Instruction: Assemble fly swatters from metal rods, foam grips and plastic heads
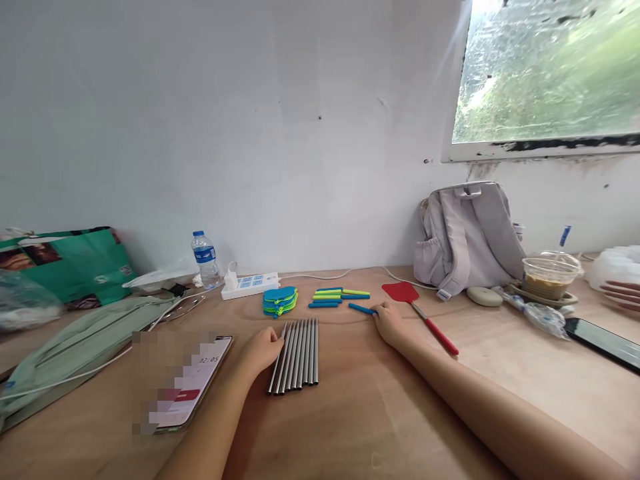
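Observation:
Several bare metal rods (297,355) lie side by side on the wooden table (350,413). My left hand (260,350) rests with curled fingers against the left side of that row. My right hand (388,321) is farther back, its fingers pinched on the end of a blue sleeve (361,309). Behind it lie several blue and green sleeves (340,297) in a loose group. A stack of blue and green leaf-shaped pieces (280,301) sits to their left.
A phone (193,390) lies left of the rods; a red fly swatter (420,313) right of my hand. Water bottle (205,259), power strip (249,285), grey backpack (470,240), lidded drink cup (550,275), second phone (605,341), green bags (75,267). Another person's fingers (623,293) at right edge.

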{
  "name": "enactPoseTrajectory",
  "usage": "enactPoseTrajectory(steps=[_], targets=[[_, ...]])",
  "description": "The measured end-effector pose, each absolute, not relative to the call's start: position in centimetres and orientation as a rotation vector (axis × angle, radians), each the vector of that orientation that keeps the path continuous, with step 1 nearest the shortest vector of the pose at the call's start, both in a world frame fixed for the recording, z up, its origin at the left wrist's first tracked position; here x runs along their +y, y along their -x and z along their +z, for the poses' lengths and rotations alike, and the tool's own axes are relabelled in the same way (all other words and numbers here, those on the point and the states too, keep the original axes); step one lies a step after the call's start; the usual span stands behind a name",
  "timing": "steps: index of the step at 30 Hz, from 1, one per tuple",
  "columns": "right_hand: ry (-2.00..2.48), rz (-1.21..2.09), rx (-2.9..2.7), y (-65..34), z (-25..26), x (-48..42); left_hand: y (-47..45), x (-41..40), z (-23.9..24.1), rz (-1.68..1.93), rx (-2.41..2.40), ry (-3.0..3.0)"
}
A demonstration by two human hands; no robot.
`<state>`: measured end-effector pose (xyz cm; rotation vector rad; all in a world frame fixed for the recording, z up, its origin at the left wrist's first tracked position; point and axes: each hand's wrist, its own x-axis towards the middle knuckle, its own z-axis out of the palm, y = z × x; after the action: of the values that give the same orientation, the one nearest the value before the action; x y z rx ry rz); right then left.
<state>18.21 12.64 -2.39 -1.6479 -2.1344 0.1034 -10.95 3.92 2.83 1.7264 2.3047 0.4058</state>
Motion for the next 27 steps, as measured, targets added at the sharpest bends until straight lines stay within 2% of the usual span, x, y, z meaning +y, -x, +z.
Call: enactPoseTrajectory(steps=[16, 27], targets=[[1.368, 0.359, -1.982, -20.4, -1.2, 7.5, 10.2, 3.6, 2.9, 0.301, 2.375, -1.857], [1.199, 0.899, -1.694, -19.7, -0.9, 6.9, 10.4, 3.6, 2.7, 0.379, 2.446, -1.849]])
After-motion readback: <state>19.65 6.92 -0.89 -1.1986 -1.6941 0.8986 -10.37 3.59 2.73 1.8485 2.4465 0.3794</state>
